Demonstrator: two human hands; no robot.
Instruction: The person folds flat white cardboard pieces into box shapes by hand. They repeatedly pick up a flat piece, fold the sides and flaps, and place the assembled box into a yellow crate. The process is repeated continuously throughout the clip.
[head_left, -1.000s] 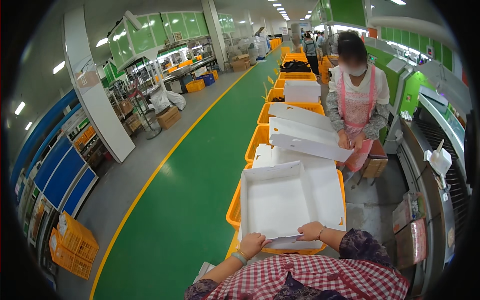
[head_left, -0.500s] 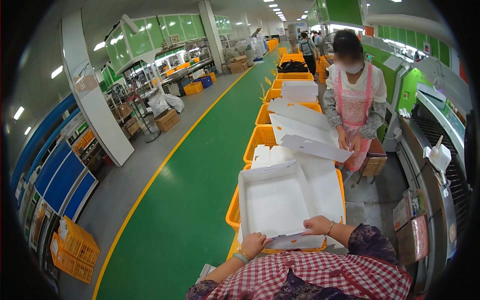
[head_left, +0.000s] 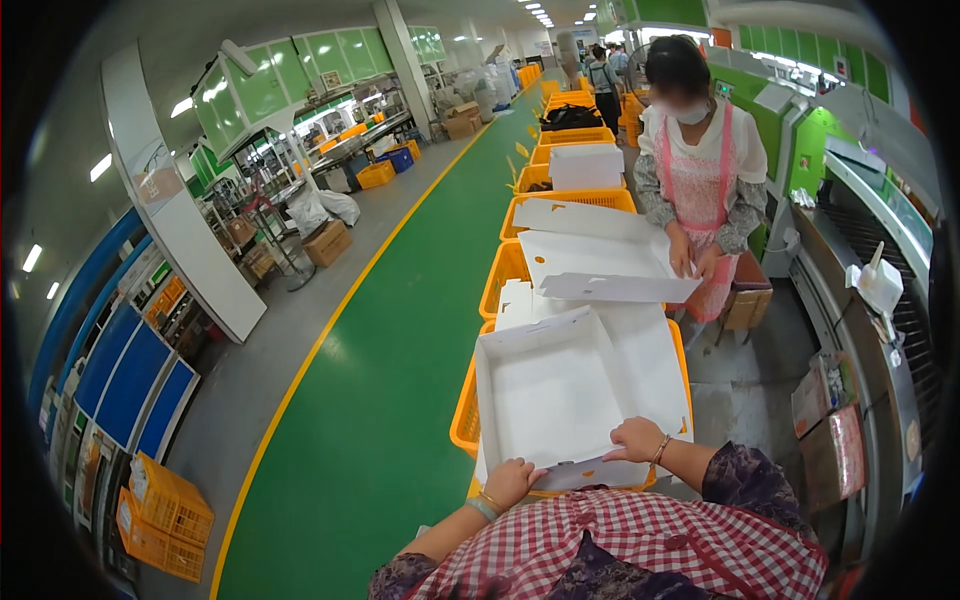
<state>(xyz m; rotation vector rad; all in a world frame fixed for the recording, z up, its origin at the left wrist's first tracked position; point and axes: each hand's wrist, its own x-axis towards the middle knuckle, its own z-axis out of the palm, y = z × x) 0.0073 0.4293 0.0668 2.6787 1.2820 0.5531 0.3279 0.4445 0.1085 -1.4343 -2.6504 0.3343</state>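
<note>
White cardboard box (head_left: 560, 395), a flat unfolded tray shape with raised side flaps, lies on top of an orange crate (head_left: 462, 420) right in front of the person wearing the camera. Left hand (head_left: 512, 481) grips the box's near edge at the lower left corner, fingers curled over the flap. Right hand (head_left: 634, 439) rests on the near edge further right, fingers bent down on the cardboard, pinching or pressing the flap; a thin bracelet sits on that wrist, and a band on the left wrist. Both forearms come in from the lower edge over a red-and-white checked apron (head_left: 640, 545). Beyond the box, more white cardboard sheets (head_left: 590, 265) lie stacked on a row of orange crates running away up the middle. A co-worker in a pink apron (head_left: 700, 190) stands on the far right side of that row, both hands down on a folded white sheet (head_left: 615, 288). Green floor lane (head_left: 400, 330) with a yellow line runs to the left of the crates. Grey conveyor machine (head_left: 880, 300) stands on the right. Blue panels (head_left: 125, 385) and stacked orange crates (head_left: 165, 515) sit at far left, cardboard cartons (head_left: 325, 242) further back.
</note>
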